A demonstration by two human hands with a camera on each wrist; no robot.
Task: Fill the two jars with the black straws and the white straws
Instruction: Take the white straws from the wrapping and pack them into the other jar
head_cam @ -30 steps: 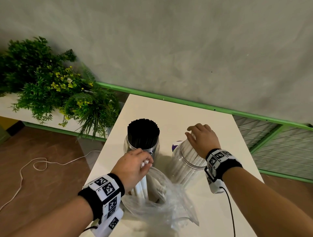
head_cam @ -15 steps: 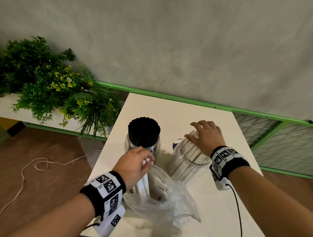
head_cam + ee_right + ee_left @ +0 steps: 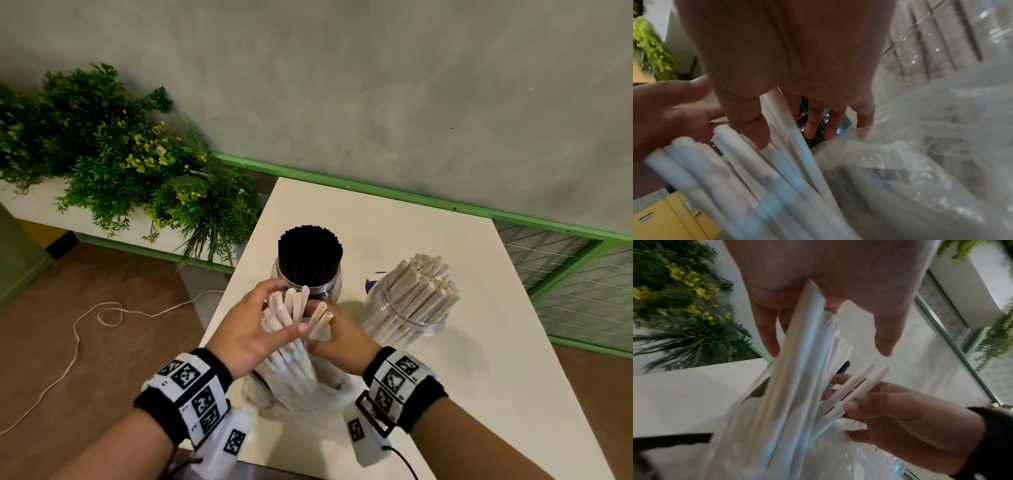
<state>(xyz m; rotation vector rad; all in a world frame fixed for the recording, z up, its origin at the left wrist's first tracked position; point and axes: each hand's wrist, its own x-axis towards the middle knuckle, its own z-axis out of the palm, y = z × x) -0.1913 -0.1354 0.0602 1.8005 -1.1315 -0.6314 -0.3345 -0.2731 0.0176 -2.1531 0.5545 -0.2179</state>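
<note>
Head view: 2 clear jars stand on the white table (image 3: 462, 359). The left jar (image 3: 334, 286) is packed with black straws (image 3: 310, 251), the right jar (image 3: 407, 317) holds white straws (image 3: 423, 291) leaning to the right. Nearer the camera, the left hand (image 3: 251, 329) grasps a bundle of white straws (image 3: 286, 329) poking up out of a clear plastic bag (image 3: 308, 387) – thumb across the front, fingers behind. The right hand (image 3: 337, 339) is right beside it, pinching 2 loose straws (image 3: 320, 320). A plant (image 3: 113, 164) sits off to the left.

Left wrist: blurry, but the left-hand fingers (image 3: 767, 331) wrap the bundle, and the right thumb clamps the 2 straws.

Right wrist: pretty smeared – the right-hand fingers (image 3: 751, 126) are curled around a couple of straws, with the bag crumpled on the right.
</note>
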